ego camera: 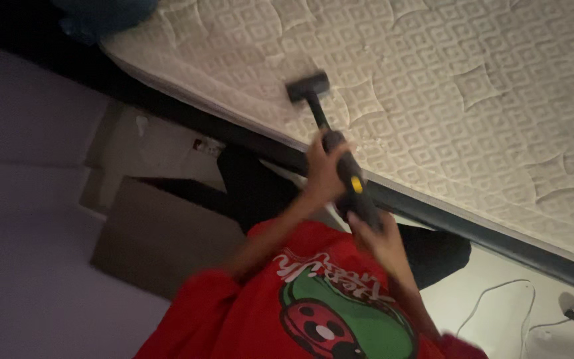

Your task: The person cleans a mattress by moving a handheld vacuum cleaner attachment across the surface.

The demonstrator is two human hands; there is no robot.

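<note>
Working: mattress (473, 86), quilted, fills upper right; black frame edge below it
Tool: handheld vacuum (350, 179), nozzle (307, 86) on mattress near its edge; keep it flat, overlap slow passes
Grip: left hand (323, 173) closed on shaft; right hand (377, 233) closed on body

Dim rm: quilted mattress (473, 86) on dark bed frame (433, 213), cardboard box (161, 233), pale floor (21, 266).

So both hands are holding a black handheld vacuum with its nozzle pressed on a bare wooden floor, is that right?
Not quite. In the head view both hands, left hand and right hand, do hold the black handheld vacuum, but its nozzle rests on a cream quilted mattress, not a wooden floor.
</note>
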